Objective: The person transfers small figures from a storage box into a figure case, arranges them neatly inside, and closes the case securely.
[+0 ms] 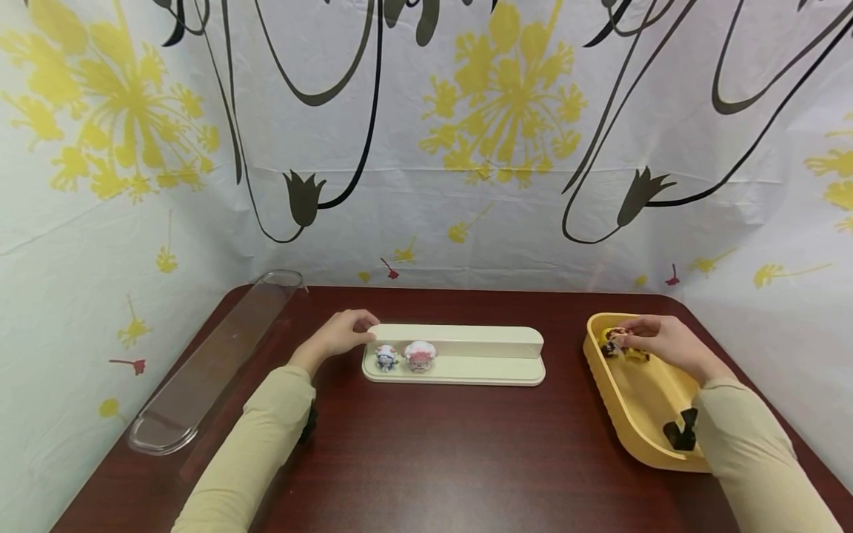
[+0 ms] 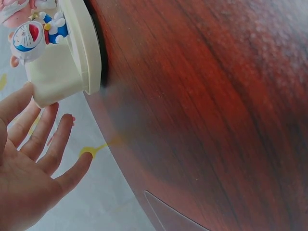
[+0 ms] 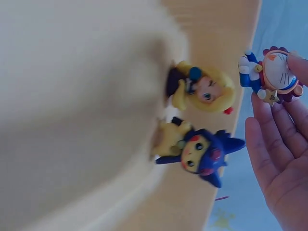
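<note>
Dark table – 2 figurines (image 1: 403,357) on cream tray (image 1: 466,370), left hand (image 1: 340,334) flat-fingered; right hand (image 1: 656,339) pinching figurine (image 3: 272,74) over yellow bin (image 1: 640,414).

Both arms wear long, plain sleeves of pale khaki-beige cloth, softly creased, the left sleeve (image 1: 249,451) at the lower left of the head view and the right sleeve (image 1: 760,459) at the lower right. Each cuff ends at the wrist. A black strap sits at each wrist. Both hands are bare.
</note>
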